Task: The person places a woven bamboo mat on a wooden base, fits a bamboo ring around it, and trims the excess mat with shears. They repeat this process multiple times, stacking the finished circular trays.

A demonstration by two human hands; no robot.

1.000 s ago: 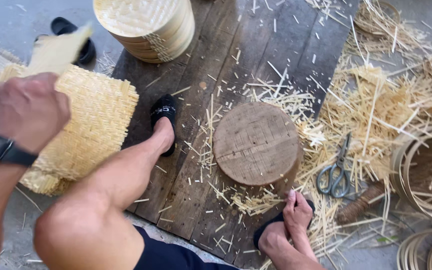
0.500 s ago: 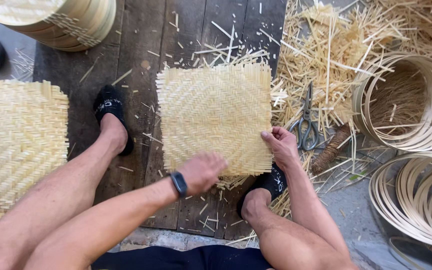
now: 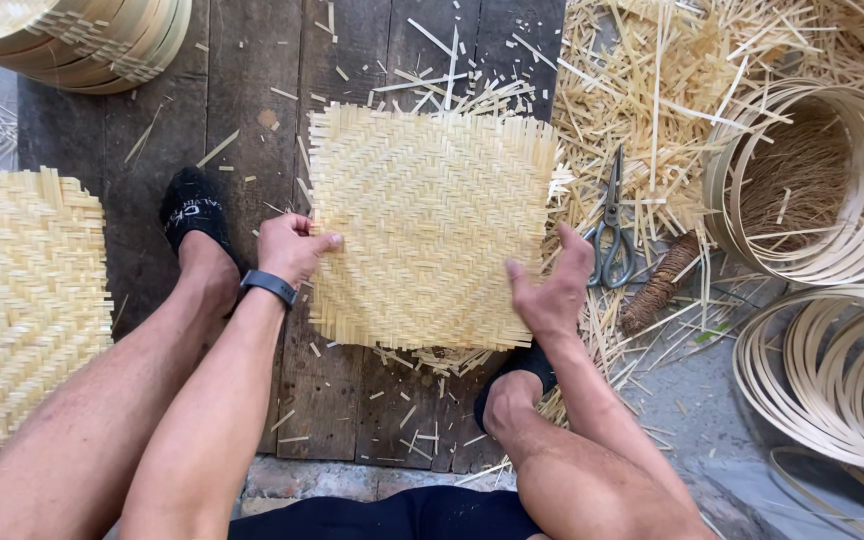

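A square woven bamboo mat [image 3: 430, 225] lies flat on the dark wooden boards [image 3: 242, 110] between my feet. My left hand [image 3: 292, 247], with a black watch on the wrist, pinches the mat's left edge. Resting on the mat's right side near its lower corner is my right hand [image 3: 550, 288], fingers spread and thumb over the weave. Whatever is under the mat is hidden.
A stack of woven mats [image 3: 22, 300] lies at the left. Round bamboo steamer bodies [image 3: 92, 40] stand top left. Scissors [image 3: 612, 225] and a twine roll [image 3: 657, 285] lie among bamboo strips at the right, beside bamboo hoops [image 3: 812, 180] and loose rings [image 3: 832, 380].
A mat was brought from the left stack and laid over the round wooden block. My left hand shifted from the mat's lower edge to its left edge; the right hand slid down.
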